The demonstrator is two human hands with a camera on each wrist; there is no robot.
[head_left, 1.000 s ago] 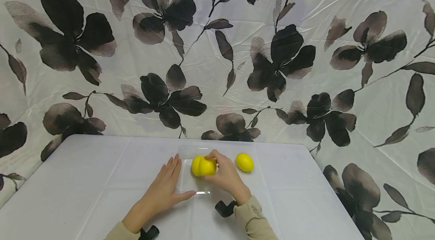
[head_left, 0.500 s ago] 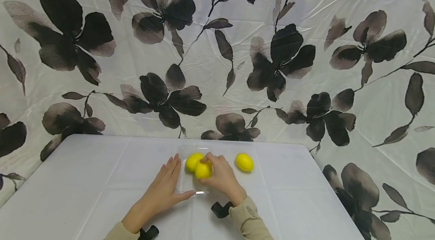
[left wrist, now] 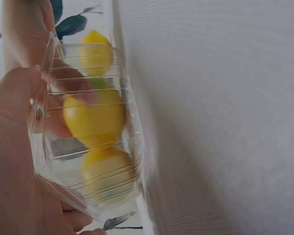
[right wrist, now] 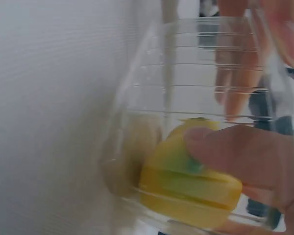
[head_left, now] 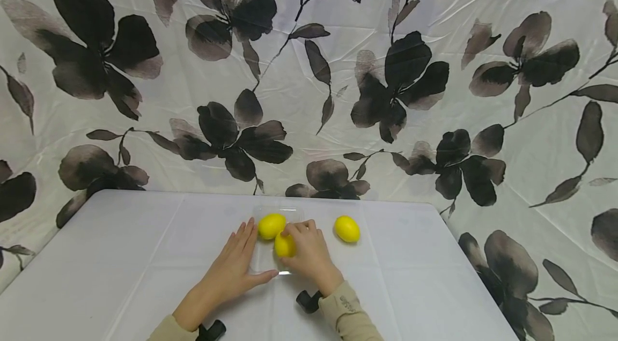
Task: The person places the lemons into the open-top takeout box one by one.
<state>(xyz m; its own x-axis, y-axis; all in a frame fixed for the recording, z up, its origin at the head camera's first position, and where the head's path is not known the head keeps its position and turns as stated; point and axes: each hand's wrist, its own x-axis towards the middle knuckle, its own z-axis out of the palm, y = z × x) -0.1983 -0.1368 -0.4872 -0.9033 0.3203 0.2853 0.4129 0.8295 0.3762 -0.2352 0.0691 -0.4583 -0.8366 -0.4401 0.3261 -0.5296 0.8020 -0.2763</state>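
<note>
A clear plastic container (head_left: pixel 263 263) sits on the table, its lid-like far flap faintly visible. My left hand (head_left: pixel 232 263) lies along its left side with straight fingers, the thumb reaching along the near edge. Inside, my right hand (head_left: pixel 314 255) grips a yellow lemon (head_left: pixel 284 245) between thumb and fingers. Another lemon (head_left: pixel 272 226) lies in the container, just beyond and left of the held one. Through the ribbed clear wall, the left wrist view shows the held lemon (left wrist: pixel 95 120) close to its neighbour (left wrist: pixel 108 174). A third lemon (head_left: pixel 347 229) rests outside, to the right.
White cloth covers the table (head_left: pixel 145 271), whose far edge meets a floral curtain (head_left: pixel 318 116). Black wrist-worn pieces (head_left: pixel 309 302) stick out under both forearms, close to the tabletop.
My right hand has moved left and slightly nearer with its lemon. The other lemon in the container has shifted left, out from behind it. My left hand has stayed in place.
</note>
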